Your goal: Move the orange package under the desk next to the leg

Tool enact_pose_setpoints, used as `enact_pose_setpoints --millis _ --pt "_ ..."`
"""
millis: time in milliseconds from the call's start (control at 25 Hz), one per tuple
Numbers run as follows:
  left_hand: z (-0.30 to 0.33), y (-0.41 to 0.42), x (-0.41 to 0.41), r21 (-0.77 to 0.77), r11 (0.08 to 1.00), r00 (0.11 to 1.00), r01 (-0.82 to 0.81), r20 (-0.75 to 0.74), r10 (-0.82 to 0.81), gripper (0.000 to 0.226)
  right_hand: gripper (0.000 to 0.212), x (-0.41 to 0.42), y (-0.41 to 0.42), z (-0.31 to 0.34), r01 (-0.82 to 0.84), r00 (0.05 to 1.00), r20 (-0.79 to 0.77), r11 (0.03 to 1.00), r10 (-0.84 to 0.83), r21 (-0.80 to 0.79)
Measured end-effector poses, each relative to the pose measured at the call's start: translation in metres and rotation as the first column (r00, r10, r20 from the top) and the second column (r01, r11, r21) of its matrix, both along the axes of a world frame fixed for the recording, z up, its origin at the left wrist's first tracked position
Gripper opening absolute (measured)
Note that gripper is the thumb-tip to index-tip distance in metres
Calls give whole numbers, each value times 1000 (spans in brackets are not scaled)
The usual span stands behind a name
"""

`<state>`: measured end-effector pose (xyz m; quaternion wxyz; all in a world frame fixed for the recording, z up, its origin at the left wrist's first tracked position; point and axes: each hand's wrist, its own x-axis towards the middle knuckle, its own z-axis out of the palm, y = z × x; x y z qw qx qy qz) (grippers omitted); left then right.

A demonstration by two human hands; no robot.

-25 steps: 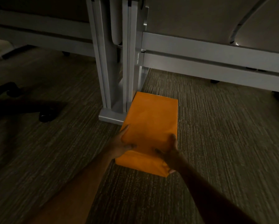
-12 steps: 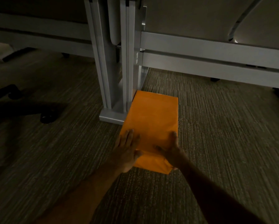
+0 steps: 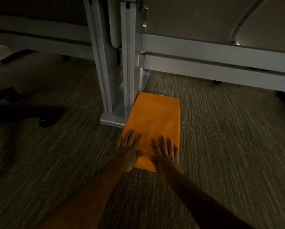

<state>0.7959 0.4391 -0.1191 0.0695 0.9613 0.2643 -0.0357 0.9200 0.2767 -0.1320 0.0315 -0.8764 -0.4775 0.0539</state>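
Both hands are flat and open, nothing actually clasped. Left hand and right hand are spread palm-down on the near end of the orange package, fingers pointing away from the person, thumbs almost meeting in the middle. So it's a press/push contact, not a hold. That package lies flat on the carpet with its long axis running straight away from the hands toward the far wall, and its left long edge sits right against the foot of the desk leg, touching or as good as, hard to say in this dim light. Its far end looks level with the back of that foot. Key thing here: the package lies dead ahead of both palms, with the leg off to the left, so the left hand is the nearer one to it. My guess is it's basically parked already, and any last nudge would be forward along that long axis, or a small shove leftward from the right hand to snug it in. Main risk is the near end swinging out if one palm pushes harder.
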Motion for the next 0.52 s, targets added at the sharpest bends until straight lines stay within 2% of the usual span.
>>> enact_pose_setpoints --millis 160,240,280,360,400,440,520 --pt "16 -5 14 37 999 997 -10 -72 13 69 79 6 5 -4 16 1000 -23 1000 -16 -12" --pt "30 -12 22 109 994 998 32 -61 -25 53 78 9 6 1 7 997 -79 999 -10 -43" --pt "36 -14 24 114 993 999 38 -34 -35 45 76 11 5 9 12 991 -131 998 -19 -57" --pt "38 -13 23 63 998 1000 10 -12 -9 44 69 15 5 27 35 962 -272 999 -34 -2" --pt "39 -12 20 16 1000 1000 -12 -18 12 47 62 18 2 37 72 917 -396 996 -46 50" --pt "38 -13 19 -13 1000 1000 -29 -11 28 49 54 20 -3 47 150 834 -548 982 -63 115" --pt "39 -14 21 -17 998 999 -53 0 53 47 36 27 -26 57 345 628 -774 919 -76 189"
